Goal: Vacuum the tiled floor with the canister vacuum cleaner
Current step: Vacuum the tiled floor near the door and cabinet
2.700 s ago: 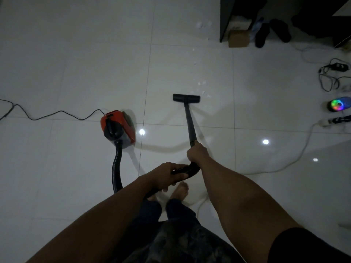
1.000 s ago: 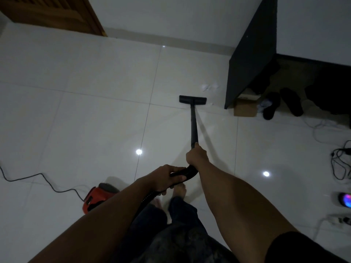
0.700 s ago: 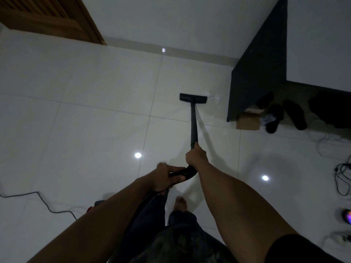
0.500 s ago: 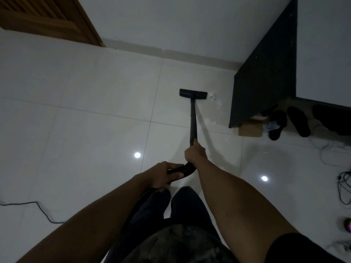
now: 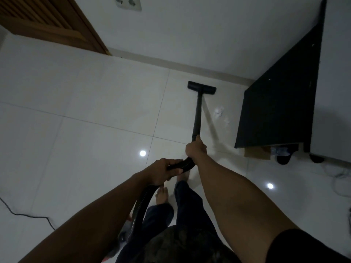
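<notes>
- Since half a second back the nozzle has slid closer to the wall. The paper scraps that sat by its end now lie on the floor, right of the wand.
- Left hand is curled round the hose; right hand grips the wand's near end.
- The canister is mostly hidden behind arm and legs, just a red sliver.
- Around: cord, door, socket cut off up top, and a black cabinet near the scraps.
</notes>
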The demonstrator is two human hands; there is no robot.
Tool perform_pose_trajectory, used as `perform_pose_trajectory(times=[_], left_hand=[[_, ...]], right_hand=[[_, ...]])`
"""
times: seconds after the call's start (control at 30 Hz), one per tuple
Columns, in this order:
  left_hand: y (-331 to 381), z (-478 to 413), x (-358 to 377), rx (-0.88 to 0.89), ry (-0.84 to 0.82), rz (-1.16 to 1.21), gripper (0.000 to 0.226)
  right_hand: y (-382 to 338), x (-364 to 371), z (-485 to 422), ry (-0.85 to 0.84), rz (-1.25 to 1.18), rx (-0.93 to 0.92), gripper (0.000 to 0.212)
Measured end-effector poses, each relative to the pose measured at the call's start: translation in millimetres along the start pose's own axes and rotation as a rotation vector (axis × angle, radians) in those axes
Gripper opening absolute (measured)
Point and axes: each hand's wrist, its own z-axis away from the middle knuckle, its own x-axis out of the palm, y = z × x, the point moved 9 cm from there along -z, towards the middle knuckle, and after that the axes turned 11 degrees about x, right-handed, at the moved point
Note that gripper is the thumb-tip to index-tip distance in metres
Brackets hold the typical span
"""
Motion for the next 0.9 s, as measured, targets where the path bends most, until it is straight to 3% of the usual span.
perform_pose_trajectory(times=[0.27,0.47,0.9], left_hand=[[14.8,-57.5,-21.4,-0.042,0.008,0.029,0.05],[22.3,-59.5,-14.9,-0.062,-0.102,-0.045,0.047],[17.4,-68.6,-11.7,-0.058,-0.037,0.0,0.047]], right_hand=[[-41.4,-42.5,-32.9,0.01,-0.017,-0.011,0.073],[-17.6,-43.4,-30.2,0.036,-0.078,0.004,0.066],[-20.4,-52.9,-42.0,-0.002,-0.151,0.023,0.071]])
